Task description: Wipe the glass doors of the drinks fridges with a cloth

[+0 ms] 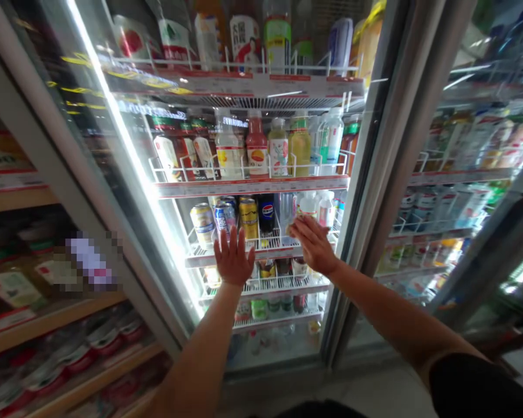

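Observation:
My left hand is raised with its fingers spread, palm turned away from me, in front of a lit drinks cooler. Behind its fingertips stand a blue and pink can, a gold can and a pale can. My right hand has its fingers stretched out and angled to the left, with nothing visible in it. It overlaps the view of a white-capped bottle and a dark bottle with a Pepsi label is to its left. Reflections lie over the cooler; whether either hand touches glass, I cannot tell.
Higher up, a wire-fronted shelf carries several juice and tea bottles. A metal door frame runs along the right, with another stocked cooler beyond it. On the left, wooden shelves hold bottles and red-based packs.

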Available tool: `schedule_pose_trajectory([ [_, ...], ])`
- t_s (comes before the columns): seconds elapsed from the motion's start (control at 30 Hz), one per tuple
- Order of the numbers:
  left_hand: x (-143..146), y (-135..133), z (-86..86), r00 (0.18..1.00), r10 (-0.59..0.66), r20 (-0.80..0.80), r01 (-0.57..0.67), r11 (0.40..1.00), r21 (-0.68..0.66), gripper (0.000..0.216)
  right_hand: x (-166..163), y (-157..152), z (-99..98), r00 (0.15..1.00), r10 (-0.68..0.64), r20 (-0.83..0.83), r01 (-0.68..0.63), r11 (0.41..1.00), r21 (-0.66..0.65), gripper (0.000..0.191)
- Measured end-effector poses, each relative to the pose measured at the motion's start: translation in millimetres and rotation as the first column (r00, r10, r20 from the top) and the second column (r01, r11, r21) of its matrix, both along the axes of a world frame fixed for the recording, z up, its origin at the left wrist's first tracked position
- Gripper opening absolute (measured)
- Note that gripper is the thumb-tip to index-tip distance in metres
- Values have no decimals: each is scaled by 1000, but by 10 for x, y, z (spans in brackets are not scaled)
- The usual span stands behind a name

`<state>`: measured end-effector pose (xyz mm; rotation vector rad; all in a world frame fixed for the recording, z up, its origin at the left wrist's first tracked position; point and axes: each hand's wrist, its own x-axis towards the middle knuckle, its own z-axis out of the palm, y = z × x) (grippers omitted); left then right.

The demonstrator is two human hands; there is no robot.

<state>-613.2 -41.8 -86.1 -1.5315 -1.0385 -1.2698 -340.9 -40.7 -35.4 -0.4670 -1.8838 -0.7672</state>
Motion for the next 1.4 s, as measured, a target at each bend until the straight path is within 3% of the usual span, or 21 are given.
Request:
schedule_pose_trajectory([
  [0.1, -8, -18, 9, 1000, -14, 12, 15, 999, -34, 66, -283, -51, -72, 985, 67, 162, -56, 996, -71, 65],
  [0.2, 83, -124, 35, 999, -46, 23, 47, 997, -56, 67, -598, -44, 20, 983, 84, 161, -65, 991, -119, 65],
  [0.33, 359, -286, 96, 946, -286, -154, 288, 958, -10, 67, -827, 16, 206, 982, 114, 150, -93, 986, -141, 70],
  [0.4, 479, -307, 140, 901, -365, -235, 364, 930, -52, 66, -743, 28, 268, 972, 141, 187, -115, 983, -144, 74],
  [0.47, 550, -295, 172, 904, -353, -241, 334, 935, -115, 66, -515, 26, 304, 966, 122, 229, -99, 989, -109, 77],
  [0.57, 587, -278, 122, 933, -276, -232, 240, 955, -172, 65, -55, 34, 294, 974, -97, 203, 94, 995, 22, 76],
  [0.63, 599, -283, 14, 947, -240, -216, 201, 962, -185, 58, 189, 66, 244, 957, -262, 124, 249, 963, 106, 72],
  [0.77, 606, -272, -93, 957, -198, -213, 170, 975, -145, 46, 336, 137, 134, 921, -380, 81, 364, 916, 167, 68],
  [1.0, 674, -100, 568, 985, -170, 19, 171, 985, -40, 49, 274, 141, 126, 913, -403, 69, 385, 904, 183, 69],
  [1.07, 748, -111, 488, 986, -162, 47, 164, 985, -51, 49, 280, 137, 132, 914, -400, 64, 383, 905, 186, 66],
  [1.2, 818, -209, -75, 984, -160, -73, 147, 976, -163, 44, 289, 144, 132, 916, -395, 63, 378, 907, 186, 63],
  [1.27, 767, -226, -210, 975, -167, -145, 138, 972, -193, 42, 293, 156, 125, 918, -391, 66, 374, 909, 182, 63],
  [1.33, 672, -197, -116, 978, -168, -126, 141, 970, -200, 44, 300, 171, 110, 918, -389, 72, 373, 912, 171, 64],
  [1.4, 571, -145, 102, 986, -163, -35, 153, 968, -200, 50, 309, 186, 90, 913, -399, 79, 386, 911, 143, 65],
])
